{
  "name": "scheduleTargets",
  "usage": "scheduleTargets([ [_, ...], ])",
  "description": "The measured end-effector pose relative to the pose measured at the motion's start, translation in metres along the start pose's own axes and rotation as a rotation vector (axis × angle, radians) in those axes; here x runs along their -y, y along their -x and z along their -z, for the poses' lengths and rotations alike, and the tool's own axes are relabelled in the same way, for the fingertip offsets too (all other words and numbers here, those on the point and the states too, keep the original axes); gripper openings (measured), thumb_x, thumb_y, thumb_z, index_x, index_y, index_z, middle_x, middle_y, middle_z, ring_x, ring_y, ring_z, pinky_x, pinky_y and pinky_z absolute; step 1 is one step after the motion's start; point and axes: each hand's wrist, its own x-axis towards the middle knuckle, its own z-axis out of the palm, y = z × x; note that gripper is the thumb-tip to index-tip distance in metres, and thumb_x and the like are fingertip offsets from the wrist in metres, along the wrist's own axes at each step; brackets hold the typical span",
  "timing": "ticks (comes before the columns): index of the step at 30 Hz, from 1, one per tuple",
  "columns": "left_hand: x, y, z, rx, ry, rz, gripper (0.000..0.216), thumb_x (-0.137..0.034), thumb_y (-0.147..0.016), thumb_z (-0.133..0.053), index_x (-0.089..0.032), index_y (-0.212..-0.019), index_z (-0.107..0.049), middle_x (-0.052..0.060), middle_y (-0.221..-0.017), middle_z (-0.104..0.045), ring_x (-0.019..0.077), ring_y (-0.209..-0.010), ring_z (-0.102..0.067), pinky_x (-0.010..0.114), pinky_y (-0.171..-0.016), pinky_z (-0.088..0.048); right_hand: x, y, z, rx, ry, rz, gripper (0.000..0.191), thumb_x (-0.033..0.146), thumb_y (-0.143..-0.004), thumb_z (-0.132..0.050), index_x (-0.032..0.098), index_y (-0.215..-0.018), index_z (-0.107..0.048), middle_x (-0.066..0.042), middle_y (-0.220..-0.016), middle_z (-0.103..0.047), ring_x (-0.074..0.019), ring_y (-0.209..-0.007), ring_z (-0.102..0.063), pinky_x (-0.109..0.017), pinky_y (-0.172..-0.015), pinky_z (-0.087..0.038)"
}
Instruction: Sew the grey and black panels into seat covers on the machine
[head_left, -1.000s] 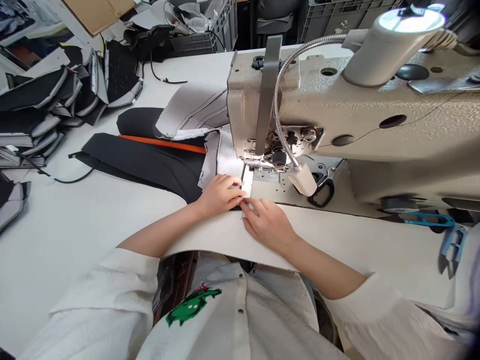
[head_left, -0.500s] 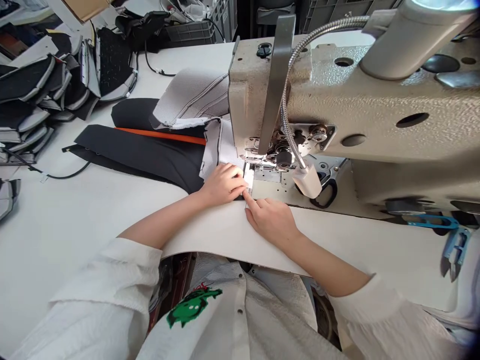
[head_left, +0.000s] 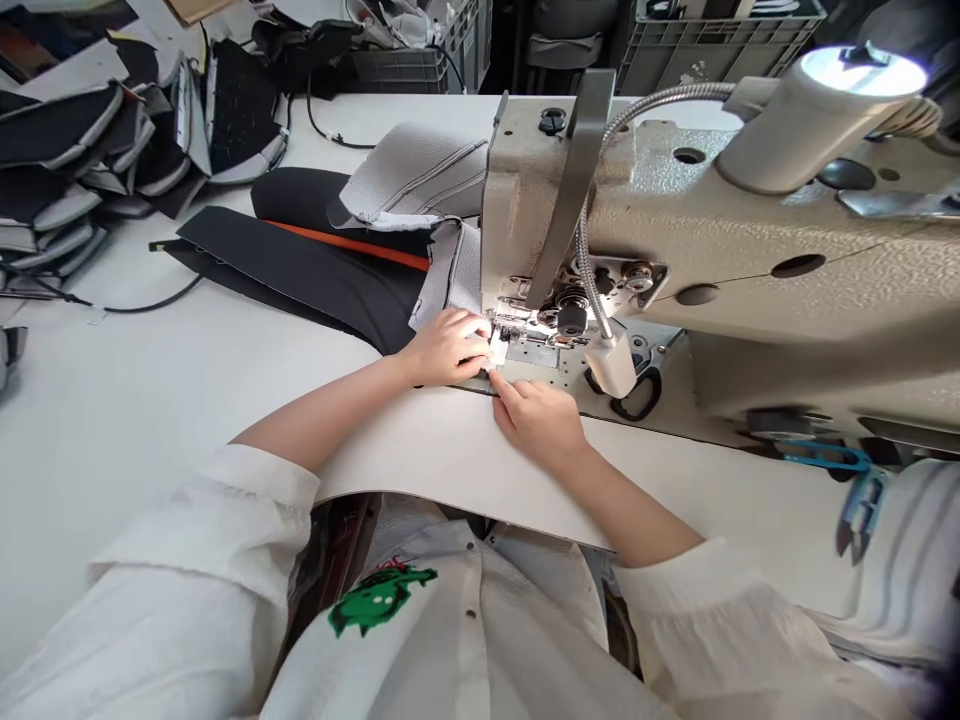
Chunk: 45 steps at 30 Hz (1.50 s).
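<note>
In the head view, the left hand (head_left: 448,348) is resting on cloth just left of the machine's (head_left: 742,235) needle area, its fingers bent and lying close together. A white strip (head_left: 497,350) is running from its fingertips toward the needle area; whether the fingers are pinching it, I cannot tell. The right hand (head_left: 544,422) is lying in front of the machine, index finger reaching to the strip's near end and the other fingers curling under; I cannot tell if it is gripping anything. The 2 hands are almost meeting there.

The cloth is stretching out left of the machine: black fabric (head_left: 322,275), an orange band (head_left: 352,243) and grey mesh (head_left: 412,170), the mesh partly passing behind the machine's head. A small lamp (head_left: 611,365) is hanging in front of the machine on a bendy metal tube (head_left: 583,245). Scissors (head_left: 654,372) are lying under the machine's arm, and blue snips (head_left: 864,500) are lying in front of its right end. Farther left of the machine, black and grey pieces (head_left: 60,125) are sitting in a pile.
</note>
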Motion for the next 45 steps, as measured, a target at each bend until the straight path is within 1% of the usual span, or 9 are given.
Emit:
scheduleTargets([
  [7, 0.011, -0.009, -0.008, -0.051, -0.023, 0.011, 0.023, -0.023, -0.085, -0.048, -0.02, -0.081, -0.071, 0.007, -0.091, -0.061, 0.0206, -0.092, -0.053, 0.035, -0.083, -0.039, 0.006, -0.008, 0.001, 0.083, 0.046, -0.086, 0.042, 0.028, -0.093, -0.037, 0.016, -0.13, -0.056, -0.006, -0.068, -0.066, -0.0152, -0.062, -0.057, -0.03, -0.05, -0.022],
  [20, 0.032, -0.032, -0.009, 0.018, -0.075, 0.042, 0.023, -0.025, -0.085, -0.05, -0.019, -0.085, -0.073, 0.009, -0.103, -0.066, 0.0243, -0.103, -0.055, 0.038, -0.088, -0.042, -0.001, -0.004, -0.004, -0.001, -0.058, -0.041, 0.036, 0.026, -0.093, -0.039, 0.021, -0.12, -0.063, -0.002, -0.075, -0.069, -0.0135, -0.069, -0.059, -0.028, -0.055, -0.026],
  [29, 0.033, -0.028, -0.015, 0.001, -0.013, 0.074, 0.025, -0.029, -0.086, -0.05, -0.023, -0.086, -0.073, 0.007, -0.092, -0.065, 0.0227, -0.101, -0.055, 0.037, -0.091, -0.042, 0.003, -0.006, 0.0, 0.132, -0.124, -0.119, 0.04, 0.026, -0.095, -0.032, 0.023, -0.124, -0.059, -0.004, -0.086, -0.07, -0.0154, -0.079, -0.062, -0.028, -0.058, -0.029],
  [32, 0.026, -0.018, -0.011, -0.058, 0.008, 0.078, 0.033, -0.036, -0.089, -0.043, -0.021, -0.088, -0.073, 0.009, -0.089, -0.064, 0.0228, -0.099, -0.056, 0.037, -0.092, -0.043, 0.006, -0.001, 0.007, 0.207, -0.199, -0.118, 0.04, 0.026, -0.095, -0.031, 0.022, -0.127, -0.055, -0.007, -0.093, -0.07, -0.018, -0.087, -0.062, -0.028, -0.061, -0.032],
  [35, 0.032, 0.02, 0.002, -0.208, -0.036, 0.169, 0.04, -0.042, -0.088, -0.04, -0.017, -0.098, -0.07, 0.014, -0.109, -0.06, 0.0273, -0.109, -0.053, 0.041, -0.095, -0.042, 0.008, 0.002, 0.011, 0.226, -0.258, -0.109, 0.036, 0.026, -0.093, -0.034, 0.023, -0.122, -0.056, -0.006, -0.098, -0.069, -0.0178, -0.089, -0.062, -0.027, -0.062, -0.036],
  [37, 0.051, 0.055, 0.016, -0.142, -0.11, 0.21, 0.048, -0.05, -0.083, -0.045, -0.019, -0.117, -0.062, 0.015, -0.131, -0.049, 0.0328, -0.12, -0.047, 0.047, -0.1, -0.038, 0.009, -0.001, 0.011, 0.211, -0.266, -0.102, 0.032, 0.027, -0.092, -0.037, 0.026, -0.115, -0.058, -0.004, -0.096, -0.069, -0.0167, -0.088, -0.062, -0.026, -0.062, -0.037],
  [40, 0.084, 0.093, 0.041, 0.04, -0.267, 0.247, 0.06, -0.057, -0.076, -0.049, -0.026, -0.128, -0.053, 0.011, -0.145, -0.037, 0.0367, -0.129, -0.04, 0.05, -0.105, -0.033, 0.009, -0.005, 0.01, 0.19, -0.272, -0.076, 0.027, 0.027, -0.09, -0.039, 0.026, -0.107, -0.061, -0.002, -0.092, -0.07, -0.0157, -0.085, -0.063, -0.025, -0.06, -0.038],
  [42, 0.091, 0.091, 0.056, 0.167, -0.409, 0.326, 0.059, -0.049, -0.078, -0.049, -0.024, -0.132, -0.05, 0.013, -0.144, -0.04, 0.0351, -0.131, -0.038, 0.05, -0.107, -0.031, 0.007, -0.003, 0.009, 0.169, -0.264, -0.065, 0.026, 0.027, -0.09, -0.04, 0.026, -0.105, -0.062, -0.001, -0.09, -0.07, -0.0154, -0.082, -0.064, -0.025, -0.059, -0.038],
  [45, 0.077, 0.051, 0.072, 0.427, -0.561, 0.523, 0.06, -0.024, -0.078, -0.052, -0.014, -0.137, -0.045, 0.022, -0.139, -0.043, 0.0359, -0.129, -0.041, 0.05, -0.101, -0.037, -0.001, 0.004, 0.008, 0.123, -0.239, -0.067, 0.029, 0.026, -0.09, -0.04, 0.026, -0.108, -0.063, -0.001, -0.09, -0.071, -0.0157, -0.082, -0.064, -0.025, -0.062, -0.041],
])
